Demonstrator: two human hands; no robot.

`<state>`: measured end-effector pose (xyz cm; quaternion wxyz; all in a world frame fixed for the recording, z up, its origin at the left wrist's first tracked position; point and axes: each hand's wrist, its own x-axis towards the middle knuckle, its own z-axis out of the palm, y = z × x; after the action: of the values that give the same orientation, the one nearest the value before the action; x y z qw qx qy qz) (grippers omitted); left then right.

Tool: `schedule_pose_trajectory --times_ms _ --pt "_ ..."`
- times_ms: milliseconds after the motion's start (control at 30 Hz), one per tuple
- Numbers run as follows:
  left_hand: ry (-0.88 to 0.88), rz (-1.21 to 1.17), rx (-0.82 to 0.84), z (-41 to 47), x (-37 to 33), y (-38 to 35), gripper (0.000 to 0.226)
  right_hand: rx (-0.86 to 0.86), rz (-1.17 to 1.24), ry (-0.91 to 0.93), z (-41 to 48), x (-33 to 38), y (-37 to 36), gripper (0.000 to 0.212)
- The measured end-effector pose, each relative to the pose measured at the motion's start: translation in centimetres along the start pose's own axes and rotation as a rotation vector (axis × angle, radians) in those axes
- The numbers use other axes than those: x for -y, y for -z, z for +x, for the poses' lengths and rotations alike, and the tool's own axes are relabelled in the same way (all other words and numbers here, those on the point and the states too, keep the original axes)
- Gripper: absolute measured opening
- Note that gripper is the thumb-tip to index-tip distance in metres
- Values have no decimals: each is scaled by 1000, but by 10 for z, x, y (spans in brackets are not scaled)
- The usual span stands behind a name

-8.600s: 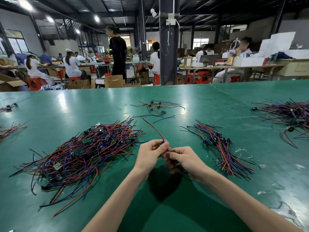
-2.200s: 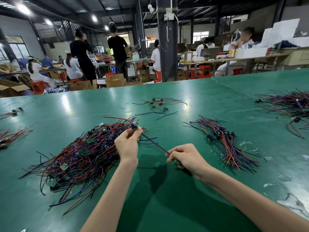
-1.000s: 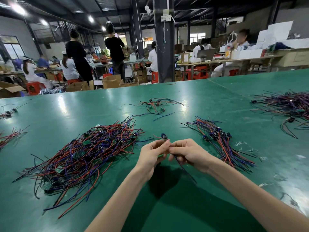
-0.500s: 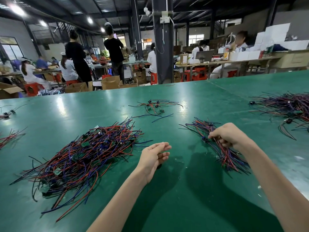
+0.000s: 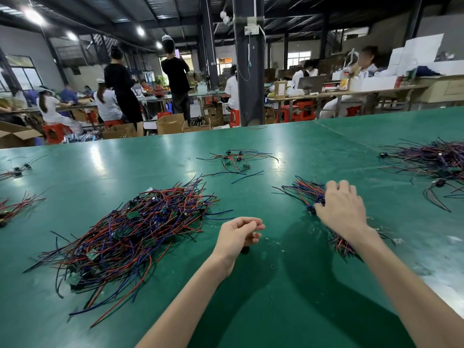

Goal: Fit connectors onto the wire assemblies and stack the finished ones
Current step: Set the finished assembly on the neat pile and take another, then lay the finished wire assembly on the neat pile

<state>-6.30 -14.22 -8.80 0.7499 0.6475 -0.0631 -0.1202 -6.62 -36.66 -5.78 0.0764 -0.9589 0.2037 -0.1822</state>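
A big loose heap of red and blue wire assemblies [image 5: 130, 229] with small green boards lies on the green table [image 5: 251, 297], left of centre. A tidier stack of finished assemblies [image 5: 305, 193] with blue connectors lies to the right. My right hand [image 5: 341, 209] rests palm down on that stack, fingers spread and relaxed over the wires. My left hand [image 5: 239, 234] hovers near the table's middle between the two piles, fingers loosely curled, holding nothing.
A small cluster of wires [image 5: 236, 159] lies further back at centre. Another wire pile [image 5: 434, 164] covers the far right. Small wire bunches [image 5: 15, 207] sit at the left edge. Workers, a dark pillar [image 5: 248, 71] and cardboard boxes stand beyond the table.
My right hand carried the finished assembly to the right-hand stack and has now opened flat on it. My left hand let go and stays near the middle, empty.
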Motion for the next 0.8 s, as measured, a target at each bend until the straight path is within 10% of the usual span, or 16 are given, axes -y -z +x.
schedule_pose_trajectory --times_ms 433,667,800 --pt "-170 319 -20 -1 2 0 22 239 -147 34 -5 -1 -34 83" --pt "-548 840 -563 12 -52 55 21 -41 -84 349 -22 34 -42 73" --pt "-167 1430 -789 28 -78 102 23 -5 -48 525 -32 48 -53 64"
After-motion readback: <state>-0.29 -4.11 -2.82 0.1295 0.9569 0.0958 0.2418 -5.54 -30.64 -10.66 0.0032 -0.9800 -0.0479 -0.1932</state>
